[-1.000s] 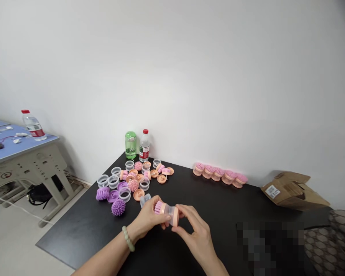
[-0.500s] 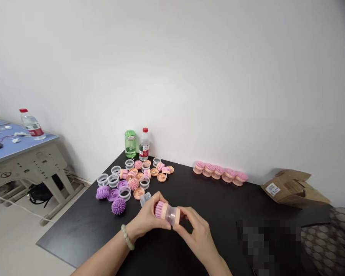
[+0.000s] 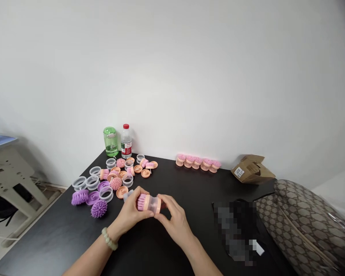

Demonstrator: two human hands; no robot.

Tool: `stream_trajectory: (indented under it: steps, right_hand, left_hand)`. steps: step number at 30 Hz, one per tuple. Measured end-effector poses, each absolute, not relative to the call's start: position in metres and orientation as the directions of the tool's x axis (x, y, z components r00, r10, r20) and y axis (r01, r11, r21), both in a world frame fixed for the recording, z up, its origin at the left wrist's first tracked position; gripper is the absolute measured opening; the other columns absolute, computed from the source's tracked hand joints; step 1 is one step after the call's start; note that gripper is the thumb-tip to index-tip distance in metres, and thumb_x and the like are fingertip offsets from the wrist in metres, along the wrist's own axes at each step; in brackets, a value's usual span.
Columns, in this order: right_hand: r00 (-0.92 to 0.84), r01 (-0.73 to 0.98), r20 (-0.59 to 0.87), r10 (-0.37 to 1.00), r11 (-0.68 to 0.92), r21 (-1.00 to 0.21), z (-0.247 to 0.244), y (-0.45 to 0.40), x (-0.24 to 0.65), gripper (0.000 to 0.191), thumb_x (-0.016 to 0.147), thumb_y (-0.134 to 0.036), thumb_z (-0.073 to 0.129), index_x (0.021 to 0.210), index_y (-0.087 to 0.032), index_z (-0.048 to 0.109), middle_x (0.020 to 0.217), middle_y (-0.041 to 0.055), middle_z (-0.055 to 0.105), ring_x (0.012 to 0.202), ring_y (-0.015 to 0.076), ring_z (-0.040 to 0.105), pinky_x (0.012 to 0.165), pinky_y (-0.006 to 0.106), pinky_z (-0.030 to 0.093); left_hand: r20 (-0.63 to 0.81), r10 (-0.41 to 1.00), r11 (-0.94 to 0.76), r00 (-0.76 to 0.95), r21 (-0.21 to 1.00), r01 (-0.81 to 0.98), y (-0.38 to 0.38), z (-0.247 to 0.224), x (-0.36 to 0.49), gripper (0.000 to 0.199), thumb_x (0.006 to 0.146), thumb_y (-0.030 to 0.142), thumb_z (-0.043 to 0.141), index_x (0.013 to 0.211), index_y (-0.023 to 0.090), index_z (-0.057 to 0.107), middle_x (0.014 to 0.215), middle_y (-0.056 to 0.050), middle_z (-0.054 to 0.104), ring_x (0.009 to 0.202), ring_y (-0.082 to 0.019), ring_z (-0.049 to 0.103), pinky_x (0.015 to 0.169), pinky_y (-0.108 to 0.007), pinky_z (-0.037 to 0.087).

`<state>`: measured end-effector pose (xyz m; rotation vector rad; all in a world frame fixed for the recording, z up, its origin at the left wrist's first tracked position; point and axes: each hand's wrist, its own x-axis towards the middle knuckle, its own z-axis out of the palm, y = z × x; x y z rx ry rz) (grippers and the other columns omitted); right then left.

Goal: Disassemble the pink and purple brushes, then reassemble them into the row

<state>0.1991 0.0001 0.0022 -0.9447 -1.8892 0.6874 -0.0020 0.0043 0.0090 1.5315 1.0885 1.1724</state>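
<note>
Between my two hands, above the black table (image 3: 161, 245), is a round scrub brush (image 3: 151, 204) with pink bristles, a clear middle ring and peach ends. It lies on its side, bristles to the left. My left hand (image 3: 130, 211) wraps round the bristle end. Thumb and fingers of my right hand (image 3: 172, 218) pinch the peach cap at the other end. Just behind my left hand a clear plastic piece (image 3: 127, 195) is partly hidden. Left of it lie loose parts: a purple bristle head (image 3: 99, 209), a clear ring (image 3: 106, 194) and a peach cap (image 3: 122, 192).
Along the wall stands a row of pink brushes (image 3: 197, 163). A green bottle (image 3: 111, 142) and a red-capped water bottle (image 3: 126, 142) are at the back left. To the right are an open cardboard box (image 3: 251, 170) and a patterned bag (image 3: 310, 218); a blurred dark area lies before them.
The view has swung right, so the table's things sit further left and more of the patterned bag shows. Both hands keep their hold on the brush, with little change in grip.
</note>
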Motion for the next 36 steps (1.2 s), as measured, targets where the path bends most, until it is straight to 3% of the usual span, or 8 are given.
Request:
stream_trajectory:
  steps: [3,7,10,18,24,29,32,36]
  right_hand:
    - [-0.306,0.289,0.32,0.897,0.408,-0.866,0.002,0.003,0.201,0.034,0.086,-0.028,0.069,0.118,-0.022,0.062,0.103,0.0058,0.07,0.087,0.0213,0.07,0.078,0.035,0.059]
    - [-0.331,0.3,0.34,0.88,0.44,-0.846,0.007,0.002,0.202,0.05,0.081,-0.026,0.075,0.128,-0.024,0.058,0.125,0.0084,0.064,0.109,0.0245,0.064,0.091,0.037,0.055]
    - [-0.383,0.345,0.377,0.843,0.509,-0.788,0.01,0.0,0.202,0.042,0.08,-0.019,0.075,0.12,-0.026,0.064,0.124,0.0057,0.065,0.116,0.0243,0.06,0.101,0.038,0.048]
    - [-0.406,0.286,0.23,0.885,0.362,-0.887,0.002,0.014,0.205,0.041,0.072,-0.005,0.071,0.108,-0.025,0.07,0.112,0.0024,0.069,0.097,0.021,0.066,0.081,0.031,0.055]
    - [-0.455,0.453,0.255,0.853,0.468,-0.759,-0.009,0.02,0.195,0.053,0.059,-0.008,0.081,0.108,-0.024,0.069,0.11,0.0032,0.071,0.106,0.0252,0.061,0.091,0.036,0.052]
    - [-0.309,0.561,0.281,0.908,0.413,-0.717,-0.025,0.038,0.19,0.046,0.06,-0.014,0.08,0.104,-0.024,0.07,0.096,0.0016,0.071,0.091,0.0221,0.066,0.081,0.031,0.053]
    - [-0.148,0.626,0.319,0.936,0.338,-0.703,-0.032,0.069,0.198,0.034,0.071,-0.027,0.074,0.105,-0.021,0.069,0.087,0.004,0.069,0.083,0.0244,0.067,0.076,0.034,0.053]
    - [0.011,0.686,0.376,0.927,0.267,-0.677,-0.034,0.129,0.215,0.028,0.07,-0.031,0.073,0.096,-0.021,0.069,0.084,0.0044,0.07,0.081,0.0272,0.068,0.076,0.036,0.052]
  left_hand:
    - [0.212,0.96,-0.247,0.185,0.949,0.195,0.005,0.01,-0.001,0.054,0.062,0.046,0.086,0.098,0.02,0.055,0.088,0.001,0.057,0.079,-0.018,0.051,0.069,-0.026,0.039]
    - [0.249,0.952,-0.297,0.18,0.892,0.34,0.004,0.01,0.001,0.048,0.066,0.041,0.084,0.098,0.021,0.055,0.092,0.0,0.058,0.082,-0.02,0.053,0.073,-0.028,0.041]
    - [0.271,0.941,-0.332,0.2,0.849,0.411,0.002,0.01,0.002,0.042,0.07,0.031,0.082,0.102,0.021,0.056,0.097,-0.001,0.06,0.086,-0.021,0.056,0.077,-0.03,0.042]
    - [0.362,0.875,-0.478,0.32,0.748,0.46,-0.005,0.009,0.01,0.032,0.078,0.016,0.072,0.105,0.023,0.055,0.101,-0.002,0.058,0.092,-0.021,0.058,0.081,-0.033,0.047]
    - [0.384,0.842,-0.536,0.378,0.67,0.513,-0.001,-0.005,0.01,0.066,0.065,-0.009,0.05,0.12,0.026,0.049,0.114,-0.004,0.056,0.105,-0.023,0.057,0.092,-0.038,0.049]
    - [0.382,0.878,-0.479,0.29,0.712,0.514,0.001,-0.015,0.009,0.079,0.063,-0.008,0.052,0.131,0.03,0.042,0.128,-0.007,0.051,0.117,-0.028,0.055,0.097,-0.047,0.051]
    - [0.385,0.896,-0.443,0.222,0.73,0.521,0.0,-0.015,0.009,0.085,0.065,-0.005,0.06,0.138,0.032,0.037,0.134,-0.009,0.048,0.121,-0.032,0.053,0.095,-0.05,0.053]
    - [0.388,0.896,-0.441,0.216,0.722,0.532,-0.002,-0.015,0.007,0.087,0.065,-0.006,0.061,0.138,0.035,0.039,0.136,-0.009,0.048,0.121,-0.033,0.055,0.096,-0.051,0.052]
